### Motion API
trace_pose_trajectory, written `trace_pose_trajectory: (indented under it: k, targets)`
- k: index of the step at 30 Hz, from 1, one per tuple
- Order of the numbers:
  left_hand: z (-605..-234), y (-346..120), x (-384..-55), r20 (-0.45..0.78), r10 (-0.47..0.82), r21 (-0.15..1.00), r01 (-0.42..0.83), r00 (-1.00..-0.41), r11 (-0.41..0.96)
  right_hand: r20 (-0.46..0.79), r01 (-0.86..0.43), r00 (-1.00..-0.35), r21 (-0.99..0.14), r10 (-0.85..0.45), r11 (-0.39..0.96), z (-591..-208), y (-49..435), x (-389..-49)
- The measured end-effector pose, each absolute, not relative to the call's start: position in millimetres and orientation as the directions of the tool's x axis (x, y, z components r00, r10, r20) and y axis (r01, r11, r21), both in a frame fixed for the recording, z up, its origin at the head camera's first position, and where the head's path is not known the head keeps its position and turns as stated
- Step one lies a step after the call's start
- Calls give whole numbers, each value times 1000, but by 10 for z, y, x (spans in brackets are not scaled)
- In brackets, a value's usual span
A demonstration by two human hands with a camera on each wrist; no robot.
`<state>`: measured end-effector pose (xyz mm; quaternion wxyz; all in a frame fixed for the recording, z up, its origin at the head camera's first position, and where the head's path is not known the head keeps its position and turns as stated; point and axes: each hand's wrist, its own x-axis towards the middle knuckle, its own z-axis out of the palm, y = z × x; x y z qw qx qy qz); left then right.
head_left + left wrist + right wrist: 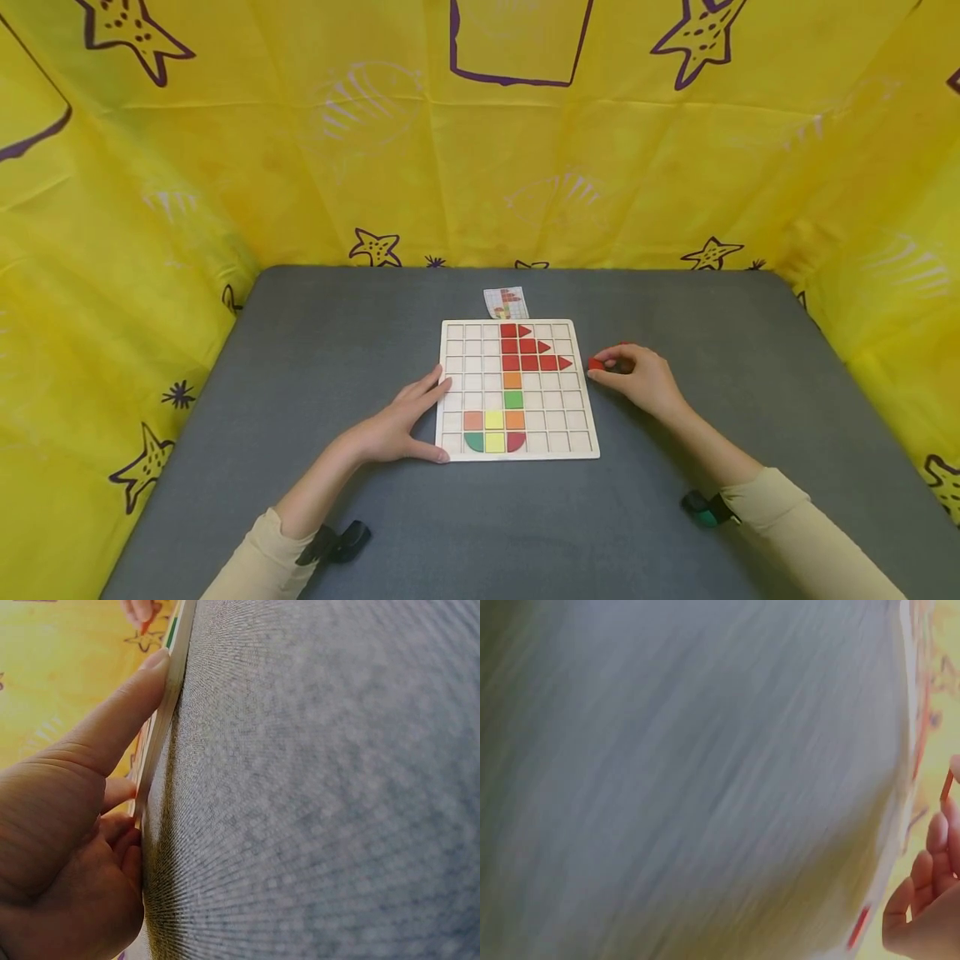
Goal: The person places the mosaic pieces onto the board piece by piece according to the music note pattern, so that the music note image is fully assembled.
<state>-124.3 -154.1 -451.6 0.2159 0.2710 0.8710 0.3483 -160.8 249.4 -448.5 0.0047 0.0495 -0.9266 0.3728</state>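
Note:
A pale wooden grid board (459,358) lies flat on the table with coloured tiles in its cells. Red square and pointed tiles form three rows at the top; an orange tile (512,381) and a green tile (513,400) sit beneath. Several orange, yellow, green and red tiles fill the two bottom rows. My left hand (396,423) rests against the board's left edge, fingers spread, thumb at the lower corner. Just off the board's right edge, my right hand (637,377) pinches a small red tile (596,364) between thumb and fingertips; its exact shape is partly hidden.
A small picture card (506,302) showing a similar coloured pattern lies beyond the board's far edge. The grey table (337,333) is enclosed by a yellow printed cloth (420,183). A blurred red piece (859,926) appears low in the right wrist view.

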Motion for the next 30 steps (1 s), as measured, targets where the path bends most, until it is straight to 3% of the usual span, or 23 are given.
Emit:
trace_pose_trajectory:
  k: [12, 22, 30]
  targets:
    - [-4498, -1536, -1237, -208, 611, 719, 304, -764, 625, 25, -215, -954, -751, -298, 625, -4385, 1620, -1472]
    - [-4522, -1548, -1248, -203, 620, 727, 308, -758, 614, 55, -358, -910, -605, -411, 711, -4452, 1165, -1484]
    - [-4512, -1549, -1243, -208, 617, 728, 301, -759, 616, 34, -349, -915, -564, -401, 748, -4447, 1117, -1491]
